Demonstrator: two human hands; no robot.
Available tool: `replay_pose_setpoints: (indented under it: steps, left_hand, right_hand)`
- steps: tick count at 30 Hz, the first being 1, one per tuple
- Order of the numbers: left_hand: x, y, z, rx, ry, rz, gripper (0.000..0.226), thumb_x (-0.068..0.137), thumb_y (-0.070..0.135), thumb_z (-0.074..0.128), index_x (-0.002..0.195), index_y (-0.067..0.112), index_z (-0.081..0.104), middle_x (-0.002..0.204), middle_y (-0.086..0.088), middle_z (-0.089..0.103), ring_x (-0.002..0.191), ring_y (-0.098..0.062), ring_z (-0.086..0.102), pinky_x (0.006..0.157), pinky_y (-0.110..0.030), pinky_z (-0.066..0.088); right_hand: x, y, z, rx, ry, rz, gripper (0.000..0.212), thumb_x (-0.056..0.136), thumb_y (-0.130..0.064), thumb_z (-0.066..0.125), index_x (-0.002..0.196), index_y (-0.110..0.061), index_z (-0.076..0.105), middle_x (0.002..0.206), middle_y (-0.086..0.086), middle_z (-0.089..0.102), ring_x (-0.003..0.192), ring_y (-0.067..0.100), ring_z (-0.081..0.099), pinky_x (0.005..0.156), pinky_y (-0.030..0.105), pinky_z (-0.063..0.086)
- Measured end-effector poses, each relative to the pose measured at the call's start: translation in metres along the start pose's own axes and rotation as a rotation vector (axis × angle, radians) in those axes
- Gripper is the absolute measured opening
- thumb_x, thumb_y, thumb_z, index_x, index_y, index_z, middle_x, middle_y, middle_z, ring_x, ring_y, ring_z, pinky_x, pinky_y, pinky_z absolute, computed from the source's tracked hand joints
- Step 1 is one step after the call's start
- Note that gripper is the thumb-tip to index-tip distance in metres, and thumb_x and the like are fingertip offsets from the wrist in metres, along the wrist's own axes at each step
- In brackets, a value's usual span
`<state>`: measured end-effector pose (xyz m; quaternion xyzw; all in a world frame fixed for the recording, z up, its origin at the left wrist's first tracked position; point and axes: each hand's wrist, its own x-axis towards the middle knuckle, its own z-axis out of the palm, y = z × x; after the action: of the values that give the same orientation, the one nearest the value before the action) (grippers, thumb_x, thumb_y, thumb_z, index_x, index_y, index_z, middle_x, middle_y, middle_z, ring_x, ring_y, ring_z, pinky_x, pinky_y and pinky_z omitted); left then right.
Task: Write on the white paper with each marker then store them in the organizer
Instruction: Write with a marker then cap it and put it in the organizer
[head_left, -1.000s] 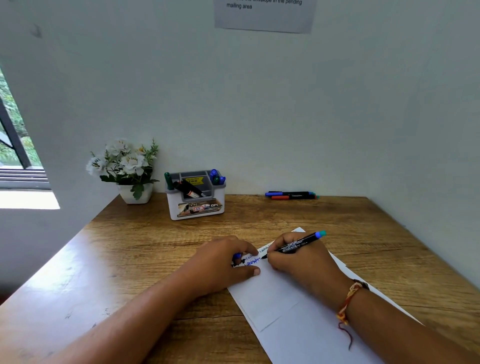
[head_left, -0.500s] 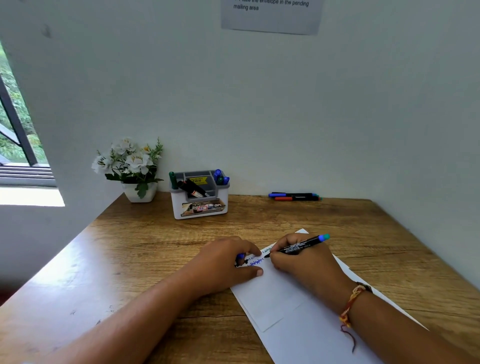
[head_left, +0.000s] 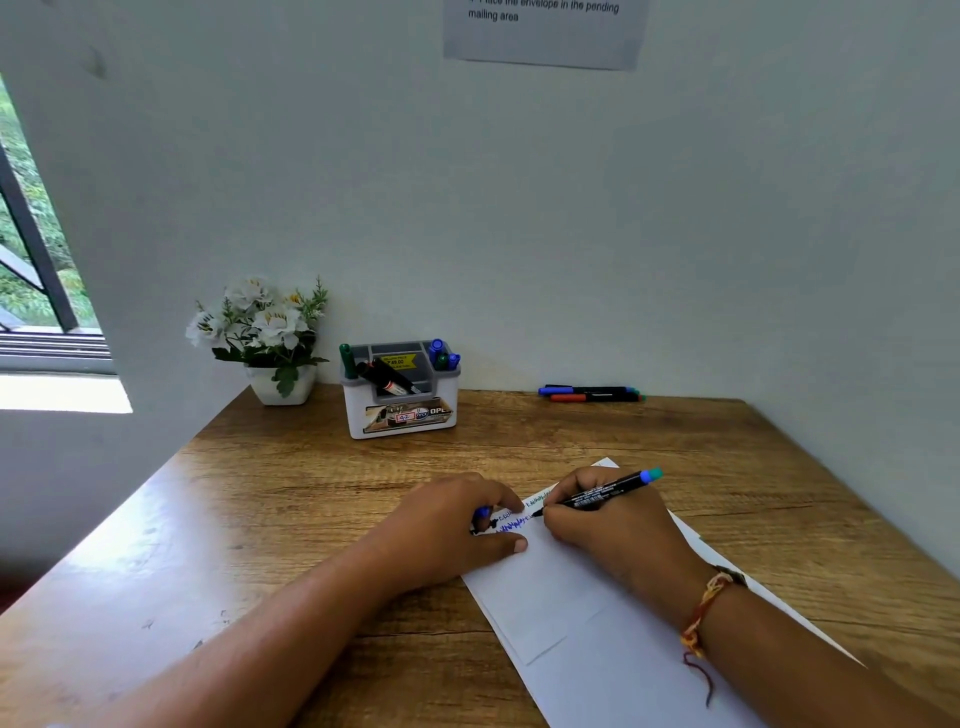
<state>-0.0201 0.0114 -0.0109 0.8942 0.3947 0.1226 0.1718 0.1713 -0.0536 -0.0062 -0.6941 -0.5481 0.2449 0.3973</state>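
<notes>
White paper (head_left: 550, 597) lies on the wooden desk, with blue and green scribbles near its top left corner. My right hand (head_left: 618, 525) grips a black marker (head_left: 597, 493) with a blue-green end, its tip touching the paper. My left hand (head_left: 457, 525) rests on the paper's left edge, fingers curled around a small blue cap (head_left: 483, 513). The white and grey organizer (head_left: 400, 410) stands at the back of the desk, with several markers inside. Two more markers (head_left: 592, 393) lie by the back wall to its right.
A white pot of white flowers (head_left: 270, 338) stands left of the organizer in the back corner. Walls close the desk at the back and right. A window opens at the far left. A printed note hangs on the wall above.
The marker tip has shifted slightly along the paper as the writing grows. My left hand stays in place. The view has drifted a little.
</notes>
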Motion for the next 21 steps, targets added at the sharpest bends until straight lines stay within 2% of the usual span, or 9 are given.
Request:
replay_pose_setpoints:
  steps: [7, 11, 16, 21]
  left_hand:
    - [-0.0007, 0.0009, -0.0008, -0.002, -0.005, -0.008, 0.045, 0.088, 0.058, 0.062, 0.13, 0.044, 0.056, 0.127, 0.017, 0.059, 0.106, -0.005, 0.053, 0.092, -0.027, 0.048]
    - [-0.0005, 0.0009, -0.0012, -0.004, -0.012, -0.008, 0.045, 0.088, 0.058, 0.061, 0.131, 0.043, 0.056, 0.127, 0.017, 0.059, 0.107, -0.005, 0.054, 0.093, -0.029, 0.048]
    - [-0.0004, 0.001, -0.001, -0.003, -0.014, -0.013, 0.045, 0.088, 0.059, 0.061, 0.13, 0.044, 0.057, 0.121, 0.016, 0.06, 0.103, -0.005, 0.055, 0.091, -0.03, 0.05]
    - [-0.0003, 0.0016, -0.0012, -0.006, -0.011, -0.014, 0.045, 0.088, 0.057, 0.062, 0.131, 0.043, 0.056, 0.125, 0.016, 0.059, 0.106, -0.006, 0.054, 0.091, -0.026, 0.048]
  right_hand:
    - [0.0014, -0.0007, -0.0013, 0.001, 0.012, 0.005, 0.005, 0.077, -0.017, 0.075, 0.078, -0.022, 0.078, 0.081, -0.007, 0.075, 0.079, 0.008, 0.069, 0.067, 0.02, 0.054]
    - [0.0018, -0.0005, -0.0011, -0.021, 0.013, 0.007, 0.005, 0.077, -0.018, 0.073, 0.078, -0.021, 0.077, 0.08, -0.005, 0.075, 0.076, 0.007, 0.068, 0.062, 0.017, 0.051]
    - [0.0026, -0.0001, -0.0008, -0.028, 0.027, 0.011, 0.004, 0.077, -0.018, 0.073, 0.078, -0.02, 0.076, 0.078, -0.003, 0.075, 0.076, 0.012, 0.07, 0.069, 0.027, 0.058]
    - [0.0022, 0.0002, -0.0011, -0.016, 0.018, 0.017, 0.004, 0.078, -0.017, 0.074, 0.079, -0.02, 0.077, 0.079, -0.003, 0.075, 0.079, 0.011, 0.069, 0.065, 0.022, 0.054]
